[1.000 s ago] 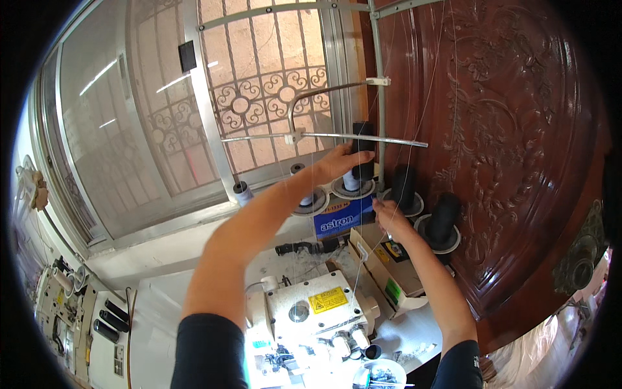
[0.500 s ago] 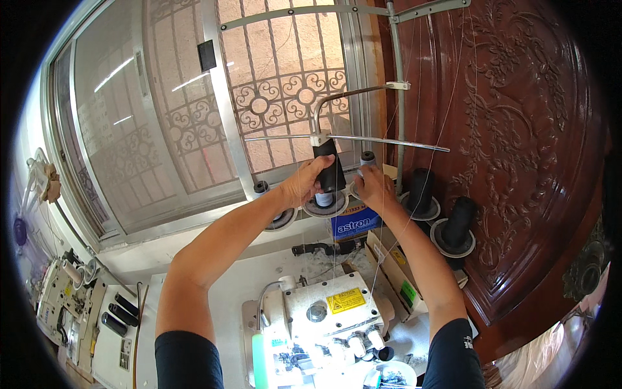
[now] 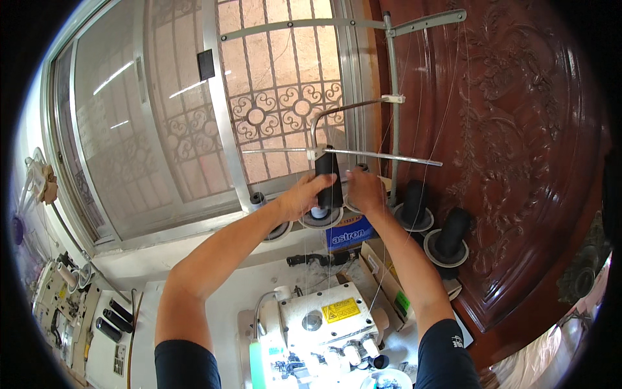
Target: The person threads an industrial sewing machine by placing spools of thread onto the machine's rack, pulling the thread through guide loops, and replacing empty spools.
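Note:
My left hand [image 3: 303, 196] grips a black thread cone [image 3: 328, 176], its thumb across the front. The cone is held upright above a round spool plate [image 3: 322, 218], with a pale core showing below it. Close to the right side of the cone, my right hand [image 3: 367, 192] is closed with fingers bent. Whatever is in its fingers is too blurred and hidden to make out. Behind that hand the dark top of another spool [image 3: 363, 168] shows. A thin metal bar [image 3: 389, 157] of the thread stand crosses just over the cone.
Two more black cones [image 3: 414, 204] [image 3: 452, 232] stand on plates at the right, before a carved wooden door [image 3: 512, 162]. Below is a white sewing machine [image 3: 317, 318] with a lit needle area. A blue box [image 3: 348, 235] sits under the plates. Fine threads hang down to the machine.
My right hand has moved left, from the spool behind toward the side of the black cone. My left hand keeps hold of the cone. The whole view has shifted slightly.

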The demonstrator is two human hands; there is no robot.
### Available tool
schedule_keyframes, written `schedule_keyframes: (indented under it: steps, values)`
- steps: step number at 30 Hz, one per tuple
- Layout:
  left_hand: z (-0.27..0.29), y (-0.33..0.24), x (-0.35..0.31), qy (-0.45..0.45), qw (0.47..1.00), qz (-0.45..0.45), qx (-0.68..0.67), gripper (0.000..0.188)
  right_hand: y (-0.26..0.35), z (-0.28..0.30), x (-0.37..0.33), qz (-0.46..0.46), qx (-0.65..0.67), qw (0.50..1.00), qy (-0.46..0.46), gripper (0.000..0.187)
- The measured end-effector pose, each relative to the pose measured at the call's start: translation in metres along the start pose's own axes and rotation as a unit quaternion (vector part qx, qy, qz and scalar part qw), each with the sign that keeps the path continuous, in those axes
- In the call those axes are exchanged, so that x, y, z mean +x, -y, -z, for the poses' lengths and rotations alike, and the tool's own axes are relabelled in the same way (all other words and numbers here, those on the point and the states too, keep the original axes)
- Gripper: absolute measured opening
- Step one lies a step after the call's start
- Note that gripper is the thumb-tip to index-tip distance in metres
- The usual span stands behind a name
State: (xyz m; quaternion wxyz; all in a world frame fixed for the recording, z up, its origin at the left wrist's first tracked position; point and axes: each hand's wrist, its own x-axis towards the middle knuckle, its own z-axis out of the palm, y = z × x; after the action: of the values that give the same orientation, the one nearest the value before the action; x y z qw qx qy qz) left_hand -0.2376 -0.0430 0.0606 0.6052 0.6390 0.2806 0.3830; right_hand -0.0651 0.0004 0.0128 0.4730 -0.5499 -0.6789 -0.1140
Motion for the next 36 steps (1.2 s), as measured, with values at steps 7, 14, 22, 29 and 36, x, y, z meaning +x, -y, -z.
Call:
schedule_keyframes:
  steps: [7,14,22,29,36]
  values:
    - [0.001,0.009,0.015,-0.048,0.974,-0.109,0.194,0.04,-0.032,-0.015,0.03,-0.058,-0.039,0.997,0.03,0.065]
    - [-0.011,0.004,0.046,-0.093,0.957,-0.124,0.244,0.039,-0.039,0.001,0.049,-0.017,0.124,0.982,-0.143,0.041]
    - [-0.019,0.024,0.109,-0.131,0.959,-0.131,0.214,0.039,-0.019,0.081,-0.027,-0.048,0.078,0.996,0.005,0.032]
    - [-0.008,0.064,0.142,-0.191,0.899,-0.124,0.373,0.044,-0.028,0.103,-0.091,-0.037,0.089,0.975,0.202,0.035]
    - [-0.022,0.06,0.129,-0.074,0.69,-0.019,0.719,0.029,-0.037,0.111,-0.108,0.004,0.123,0.98,0.155,0.038]
